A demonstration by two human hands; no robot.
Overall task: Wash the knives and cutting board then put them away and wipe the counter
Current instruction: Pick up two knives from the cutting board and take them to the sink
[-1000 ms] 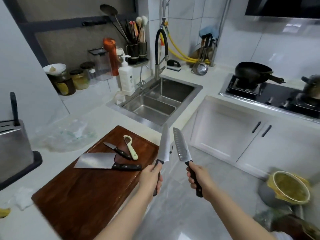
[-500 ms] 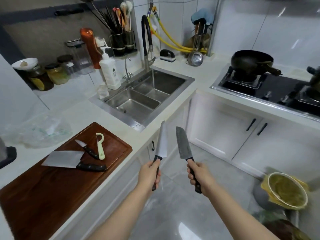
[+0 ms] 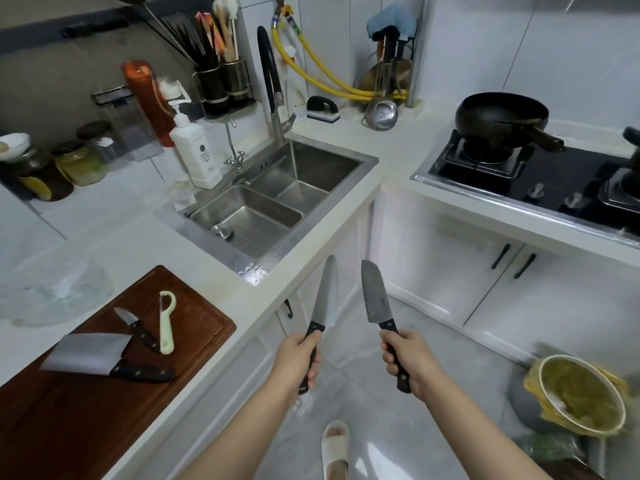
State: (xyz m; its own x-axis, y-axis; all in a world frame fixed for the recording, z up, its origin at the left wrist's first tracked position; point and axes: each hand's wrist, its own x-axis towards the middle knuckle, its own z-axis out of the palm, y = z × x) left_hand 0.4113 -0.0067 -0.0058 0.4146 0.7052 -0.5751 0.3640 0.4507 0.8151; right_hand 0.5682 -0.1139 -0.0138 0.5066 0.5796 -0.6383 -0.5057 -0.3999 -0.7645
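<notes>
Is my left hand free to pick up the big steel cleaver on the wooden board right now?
Probably not: the left hand already grips a pointed black-handled knife. The black-handled steel cleaver itself lies uncovered on the brown wooden cutting board.

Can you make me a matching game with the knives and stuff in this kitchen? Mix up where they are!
Things:
1. cleaver
2. dimpled knife
3. black wok
4. peeler

Places:
A. on the stove
B. held in the right hand, blade pointing up
C. lying on the cutting board, nearest the person
D. lying on the cutting board beside the small knife

Pairs: 1-C, 2-B, 3-A, 4-D
</notes>
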